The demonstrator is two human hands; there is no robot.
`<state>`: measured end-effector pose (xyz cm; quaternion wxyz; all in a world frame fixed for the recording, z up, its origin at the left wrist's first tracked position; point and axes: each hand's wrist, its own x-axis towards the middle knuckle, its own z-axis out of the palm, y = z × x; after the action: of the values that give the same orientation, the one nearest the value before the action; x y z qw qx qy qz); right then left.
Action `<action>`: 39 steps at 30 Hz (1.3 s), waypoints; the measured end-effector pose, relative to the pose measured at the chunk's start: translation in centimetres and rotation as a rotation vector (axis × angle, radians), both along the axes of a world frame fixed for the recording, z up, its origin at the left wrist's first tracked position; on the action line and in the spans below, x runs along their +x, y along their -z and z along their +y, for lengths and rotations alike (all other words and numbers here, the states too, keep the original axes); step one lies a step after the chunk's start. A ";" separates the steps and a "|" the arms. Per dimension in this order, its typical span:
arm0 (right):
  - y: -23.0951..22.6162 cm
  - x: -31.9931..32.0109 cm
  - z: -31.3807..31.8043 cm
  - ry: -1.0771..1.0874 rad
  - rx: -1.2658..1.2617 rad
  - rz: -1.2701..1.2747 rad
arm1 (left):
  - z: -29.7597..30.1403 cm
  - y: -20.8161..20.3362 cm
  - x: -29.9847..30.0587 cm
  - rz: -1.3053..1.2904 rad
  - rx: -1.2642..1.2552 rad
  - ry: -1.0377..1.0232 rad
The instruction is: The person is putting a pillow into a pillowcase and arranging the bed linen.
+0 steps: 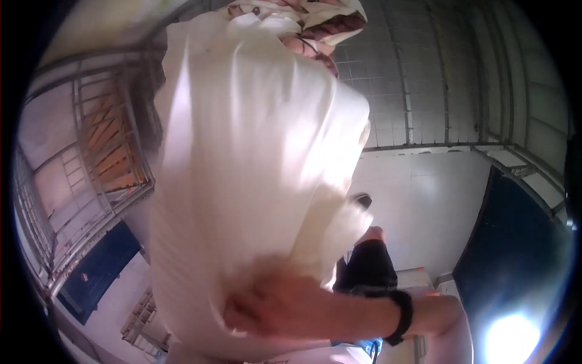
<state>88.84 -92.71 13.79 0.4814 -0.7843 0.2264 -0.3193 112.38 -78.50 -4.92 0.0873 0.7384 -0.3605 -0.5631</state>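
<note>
Right hand [273,306]: we clutch the white sheet [254,182] low, fingers bunched in the fabric.
Left hand: unseen, can't tell.
Technique: we'd keep the grip firm and cloth taut.

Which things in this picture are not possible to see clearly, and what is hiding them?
- Left hand: not visible in the head view; whether the white cloth covers it cannot be told.
- Right hand: blurred by motion; its fingertips sink into the cloth, so the grip is unclear.
- Patterned fabric: cut off by the top edge.
- Dark object beside the cloth: too small to identify.
</note>
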 end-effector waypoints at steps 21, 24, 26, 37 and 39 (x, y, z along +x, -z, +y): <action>2.6 -16.7 16.8 0.285 -0.074 0.342 | 16.5 -9.1 3.9 -0.127 0.188 0.385; 3.0 -16.1 21.4 0.221 -0.051 0.325 | 15.8 -10.6 5.8 -0.125 0.206 0.434; 2.6 -14.9 25.7 0.235 -0.210 0.342 | 15.0 -10.6 7.1 -0.104 0.227 0.478; 0.2 -6.1 34.3 0.007 0.138 0.130 | -1.3 -8.0 10.6 0.096 0.014 0.798; 0.9 -4.5 35.5 0.052 0.168 0.105 | -5.3 -7.1 4.4 0.075 -0.230 0.992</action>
<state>84.37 -57.24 12.91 0.5247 -0.7506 0.2974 -0.2700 116.76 -83.85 2.23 -0.0968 0.4432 -0.7239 -0.5197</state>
